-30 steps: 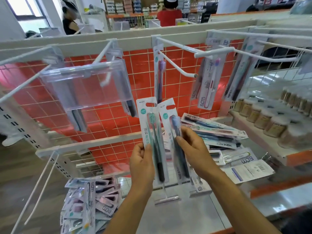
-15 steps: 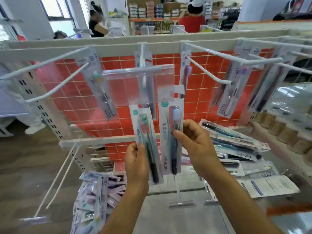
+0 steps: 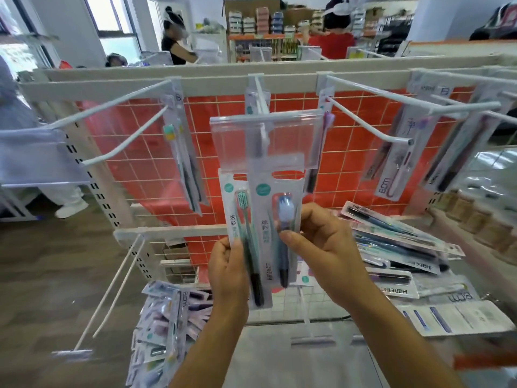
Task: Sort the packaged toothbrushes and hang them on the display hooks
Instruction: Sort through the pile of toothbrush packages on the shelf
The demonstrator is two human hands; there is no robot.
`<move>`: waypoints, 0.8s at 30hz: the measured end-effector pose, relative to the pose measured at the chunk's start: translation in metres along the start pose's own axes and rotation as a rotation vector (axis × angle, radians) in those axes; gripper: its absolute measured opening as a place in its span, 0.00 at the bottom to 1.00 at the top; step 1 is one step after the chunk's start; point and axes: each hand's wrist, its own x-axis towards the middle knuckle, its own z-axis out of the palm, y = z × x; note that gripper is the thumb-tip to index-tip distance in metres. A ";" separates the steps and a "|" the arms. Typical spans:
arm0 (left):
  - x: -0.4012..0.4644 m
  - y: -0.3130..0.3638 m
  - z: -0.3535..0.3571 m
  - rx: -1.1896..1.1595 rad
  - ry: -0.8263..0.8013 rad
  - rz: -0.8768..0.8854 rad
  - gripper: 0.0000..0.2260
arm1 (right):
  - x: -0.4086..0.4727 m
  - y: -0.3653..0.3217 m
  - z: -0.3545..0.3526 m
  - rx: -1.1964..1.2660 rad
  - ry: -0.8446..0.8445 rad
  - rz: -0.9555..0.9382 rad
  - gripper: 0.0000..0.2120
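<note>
Now, left grip pinching green-brush pack, right grip pinching blue-brush pack (overlapping).

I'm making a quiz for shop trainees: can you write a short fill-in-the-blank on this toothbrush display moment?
1. The left hand holds the pack whose brush has ____ bristles.
2. The right hand pinches the pack with the ____-headed brush.
3. The wall behind the display grid is covered in ____ tiles.
4. Both held packs sit just below a clear ____ label holder.

Missing words: green; blue; red; plastic
</note>
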 end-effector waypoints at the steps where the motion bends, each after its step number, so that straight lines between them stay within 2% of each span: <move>1: 0.000 -0.001 -0.001 0.007 -0.003 0.005 0.08 | -0.001 -0.002 0.002 -0.007 -0.009 0.001 0.05; 7: 0.003 0.001 -0.005 -0.023 0.052 -0.049 0.07 | 0.000 -0.014 0.010 -0.033 -0.061 -0.107 0.03; 10: 0.002 0.003 -0.008 -0.032 0.066 -0.031 0.09 | -0.001 -0.018 0.016 -0.064 -0.091 -0.143 0.07; 19: 0.004 0.003 -0.020 -0.071 0.097 -0.040 0.07 | 0.003 -0.009 0.020 -0.050 -0.034 -0.025 0.03; 22: 0.004 0.002 -0.023 -0.080 0.087 -0.036 0.08 | 0.004 -0.009 0.019 -0.024 0.006 -0.039 0.01; 24: 0.005 0.001 -0.024 -0.075 0.085 -0.041 0.09 | 0.002 -0.008 0.020 -0.038 0.011 -0.070 0.03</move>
